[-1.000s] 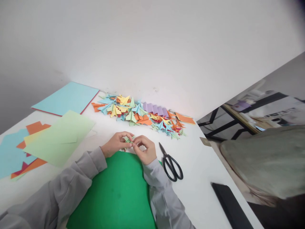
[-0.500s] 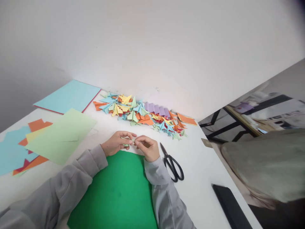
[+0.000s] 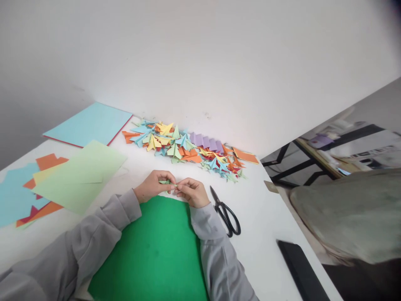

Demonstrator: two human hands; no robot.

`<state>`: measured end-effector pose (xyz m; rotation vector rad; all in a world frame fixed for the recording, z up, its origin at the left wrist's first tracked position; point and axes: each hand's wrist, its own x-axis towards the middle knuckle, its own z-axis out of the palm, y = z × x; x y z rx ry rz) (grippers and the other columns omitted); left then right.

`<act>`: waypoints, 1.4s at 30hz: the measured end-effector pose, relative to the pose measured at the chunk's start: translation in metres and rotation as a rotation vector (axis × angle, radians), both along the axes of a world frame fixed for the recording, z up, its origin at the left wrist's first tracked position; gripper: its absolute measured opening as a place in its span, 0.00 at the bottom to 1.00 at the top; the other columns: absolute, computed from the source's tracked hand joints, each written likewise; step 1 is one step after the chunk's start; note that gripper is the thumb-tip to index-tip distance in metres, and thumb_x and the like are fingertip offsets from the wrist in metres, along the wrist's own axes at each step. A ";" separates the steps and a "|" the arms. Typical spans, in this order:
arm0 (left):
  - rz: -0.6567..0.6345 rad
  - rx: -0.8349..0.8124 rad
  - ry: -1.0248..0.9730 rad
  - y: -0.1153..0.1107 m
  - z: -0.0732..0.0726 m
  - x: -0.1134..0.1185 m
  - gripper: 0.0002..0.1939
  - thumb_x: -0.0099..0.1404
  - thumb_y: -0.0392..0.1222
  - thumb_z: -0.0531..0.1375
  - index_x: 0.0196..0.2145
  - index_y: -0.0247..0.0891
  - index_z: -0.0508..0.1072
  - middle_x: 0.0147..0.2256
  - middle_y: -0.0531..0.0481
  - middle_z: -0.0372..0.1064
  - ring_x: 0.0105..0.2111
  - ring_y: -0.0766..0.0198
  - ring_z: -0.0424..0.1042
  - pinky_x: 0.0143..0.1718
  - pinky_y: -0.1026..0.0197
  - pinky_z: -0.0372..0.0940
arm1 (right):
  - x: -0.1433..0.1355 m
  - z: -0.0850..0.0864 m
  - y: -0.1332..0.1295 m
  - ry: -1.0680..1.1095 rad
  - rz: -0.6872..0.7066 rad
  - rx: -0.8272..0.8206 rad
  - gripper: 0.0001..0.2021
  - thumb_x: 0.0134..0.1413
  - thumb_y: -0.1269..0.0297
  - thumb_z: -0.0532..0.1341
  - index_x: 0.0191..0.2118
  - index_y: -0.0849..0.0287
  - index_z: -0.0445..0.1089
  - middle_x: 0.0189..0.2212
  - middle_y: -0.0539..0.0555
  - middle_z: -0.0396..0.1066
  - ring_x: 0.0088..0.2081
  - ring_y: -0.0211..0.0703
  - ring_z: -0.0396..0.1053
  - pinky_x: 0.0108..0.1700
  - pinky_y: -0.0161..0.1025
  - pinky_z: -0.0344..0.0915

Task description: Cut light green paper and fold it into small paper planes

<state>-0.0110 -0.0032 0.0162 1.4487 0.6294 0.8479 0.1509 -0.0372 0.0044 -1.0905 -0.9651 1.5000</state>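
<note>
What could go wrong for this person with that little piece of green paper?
The small light-green paper, pinched between the left hand and right hand, might tear or crease wrongly.
The scissors lie close beside the right sleeve, which could nudge them.
A careless reach forward might crush the heaped paper planes.

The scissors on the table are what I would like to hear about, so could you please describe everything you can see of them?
The scissors have slim, dark grey, metal-looking blades and two large black loop handles. They look closed, the tip pointing away from the person and slightly left. They lie on the white table, right of the right hand, with no fingers on them. The left loop sits close by the grey right sleeve; whether they touch is unclear.
</note>
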 end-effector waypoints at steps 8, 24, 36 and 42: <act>0.006 0.074 0.085 0.000 0.004 0.000 0.07 0.51 0.39 0.61 0.27 0.32 0.69 0.26 0.50 0.66 0.26 0.68 0.66 0.30 0.63 0.62 | 0.002 0.002 -0.001 0.069 0.004 -0.088 0.09 0.30 0.65 0.70 0.21 0.61 0.72 0.19 0.51 0.73 0.22 0.35 0.70 0.25 0.30 0.68; 0.011 0.143 0.160 0.002 -0.004 0.002 0.02 0.52 0.35 0.59 0.25 0.33 0.68 0.26 0.50 0.66 0.27 0.68 0.65 0.28 0.66 0.62 | 0.006 -0.010 0.003 -0.001 0.015 -0.124 0.07 0.27 0.68 0.69 0.18 0.61 0.71 0.15 0.49 0.71 0.19 0.35 0.69 0.24 0.31 0.68; -0.004 0.135 0.162 0.004 -0.008 0.001 0.05 0.52 0.37 0.59 0.27 0.32 0.68 0.26 0.50 0.65 0.24 0.69 0.65 0.27 0.65 0.62 | 0.003 -0.009 0.004 0.037 -0.056 -0.188 0.10 0.21 0.68 0.71 0.17 0.62 0.70 0.14 0.50 0.70 0.17 0.33 0.67 0.22 0.29 0.67; 0.036 0.142 0.170 0.004 -0.007 0.002 0.04 0.52 0.36 0.59 0.27 0.32 0.68 0.26 0.51 0.66 0.23 0.71 0.64 0.28 0.65 0.61 | 0.002 -0.011 0.005 0.085 -0.092 -0.184 0.16 0.18 0.68 0.72 0.23 0.62 0.72 0.15 0.51 0.72 0.18 0.36 0.69 0.22 0.30 0.68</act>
